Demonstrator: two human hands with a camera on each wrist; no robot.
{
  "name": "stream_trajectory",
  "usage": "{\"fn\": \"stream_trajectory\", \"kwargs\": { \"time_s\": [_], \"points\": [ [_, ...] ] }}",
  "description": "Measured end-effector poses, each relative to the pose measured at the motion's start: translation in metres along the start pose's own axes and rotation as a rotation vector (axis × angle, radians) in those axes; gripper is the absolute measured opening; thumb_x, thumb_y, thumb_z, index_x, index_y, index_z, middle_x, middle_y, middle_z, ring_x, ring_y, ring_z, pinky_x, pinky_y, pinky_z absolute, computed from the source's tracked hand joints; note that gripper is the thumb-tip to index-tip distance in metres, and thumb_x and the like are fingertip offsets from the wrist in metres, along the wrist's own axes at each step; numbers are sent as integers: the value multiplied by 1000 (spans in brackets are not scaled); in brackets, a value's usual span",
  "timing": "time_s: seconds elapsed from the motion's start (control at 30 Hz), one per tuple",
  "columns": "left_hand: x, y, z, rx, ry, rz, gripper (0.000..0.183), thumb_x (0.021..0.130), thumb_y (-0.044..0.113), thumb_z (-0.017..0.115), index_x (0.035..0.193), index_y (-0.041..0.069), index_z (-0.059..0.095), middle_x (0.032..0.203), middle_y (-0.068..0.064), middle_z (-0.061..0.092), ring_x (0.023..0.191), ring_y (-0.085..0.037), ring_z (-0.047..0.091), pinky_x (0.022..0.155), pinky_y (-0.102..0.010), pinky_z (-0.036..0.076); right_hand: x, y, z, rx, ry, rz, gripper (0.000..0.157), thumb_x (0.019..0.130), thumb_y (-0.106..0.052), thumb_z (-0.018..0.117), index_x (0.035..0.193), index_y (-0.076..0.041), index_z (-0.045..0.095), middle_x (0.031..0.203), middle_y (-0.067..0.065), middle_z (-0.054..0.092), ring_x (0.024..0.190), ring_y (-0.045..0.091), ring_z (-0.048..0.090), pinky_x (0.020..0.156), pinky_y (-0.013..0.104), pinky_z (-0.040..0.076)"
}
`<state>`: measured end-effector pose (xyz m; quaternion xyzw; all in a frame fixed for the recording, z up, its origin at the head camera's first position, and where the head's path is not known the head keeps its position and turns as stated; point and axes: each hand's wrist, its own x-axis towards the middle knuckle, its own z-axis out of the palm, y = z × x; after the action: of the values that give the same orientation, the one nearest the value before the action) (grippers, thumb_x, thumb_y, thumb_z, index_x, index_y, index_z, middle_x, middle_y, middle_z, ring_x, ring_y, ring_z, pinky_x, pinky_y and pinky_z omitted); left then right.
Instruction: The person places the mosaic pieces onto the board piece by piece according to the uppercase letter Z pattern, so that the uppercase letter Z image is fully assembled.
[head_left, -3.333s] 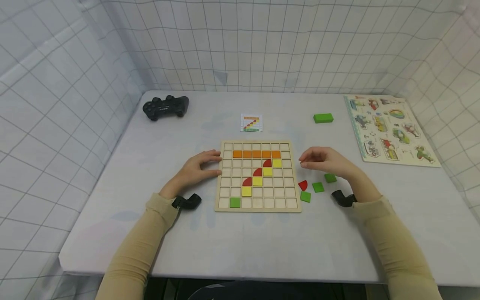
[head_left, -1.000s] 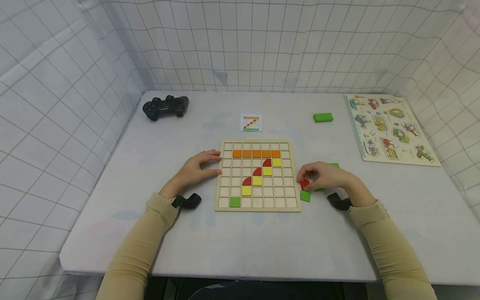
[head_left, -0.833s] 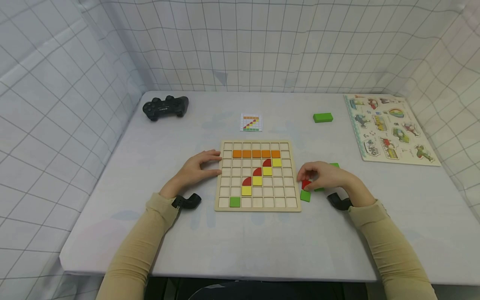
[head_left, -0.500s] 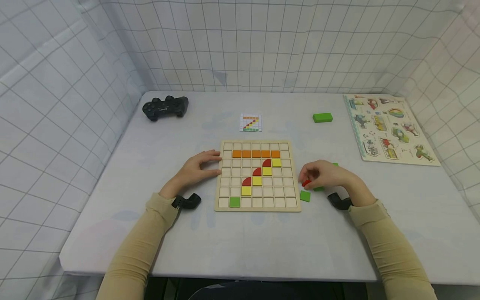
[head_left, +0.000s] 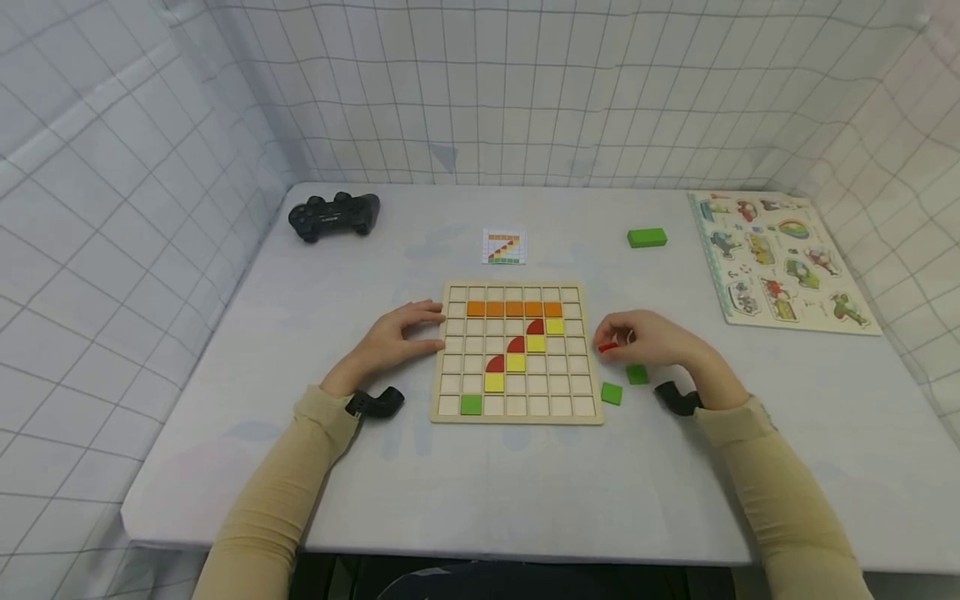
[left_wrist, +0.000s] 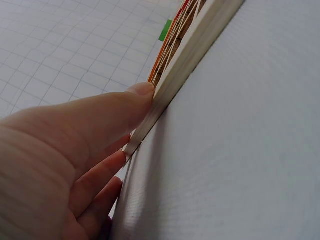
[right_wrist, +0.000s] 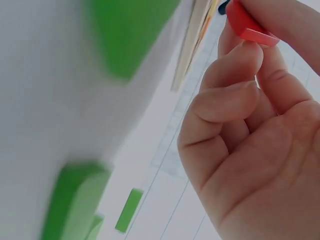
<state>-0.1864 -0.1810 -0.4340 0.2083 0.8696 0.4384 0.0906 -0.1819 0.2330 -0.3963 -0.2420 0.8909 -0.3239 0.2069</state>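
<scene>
A wooden grid board (head_left: 517, 421) lies mid-table, holding a row of orange tiles (head_left: 513, 309), a diagonal of yellow squares (head_left: 515, 362) and red quarter-circles (head_left: 496, 363), and one green square (head_left: 471, 405) at lower left. My left hand (head_left: 390, 337) rests at the board's left edge; in the left wrist view its thumb (left_wrist: 115, 110) touches the rim. Right of the board, my right hand (head_left: 648, 337) pinches a red quarter-circle tile (right_wrist: 247, 25) between thumb and fingers, raised off the table. Below that hand lie green square tiles (head_left: 611, 393), one partly covered by the hand.
A small pattern card (head_left: 504, 247) lies behind the board. At back left is a black game controller (head_left: 334, 216). A green block (head_left: 647, 237) sits at back right, beside a picture puzzle board (head_left: 780, 258). Gridded cloth walls (head_left: 510, 100) enclose the table's back and sides.
My right hand has come down to the red quarter-circle tile, turned it in the fingers and lifted it from the table, slightly towards the board. The left hand stays put.
</scene>
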Motion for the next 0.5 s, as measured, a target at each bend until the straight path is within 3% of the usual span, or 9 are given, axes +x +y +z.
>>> {"fn": "stream_trajectory", "kwargs": {
  "time_s": [0.5],
  "points": [
    [2,-4,1,4,3,-8,50,83,38,72,124,12,62,141,1,46,137,-17,28,115,-37,22,49,-70,30,17,-51,-187,12,89,-20,65,99,-12,65,86,-3,61,77,17,53,69,30,47]
  ]
}}
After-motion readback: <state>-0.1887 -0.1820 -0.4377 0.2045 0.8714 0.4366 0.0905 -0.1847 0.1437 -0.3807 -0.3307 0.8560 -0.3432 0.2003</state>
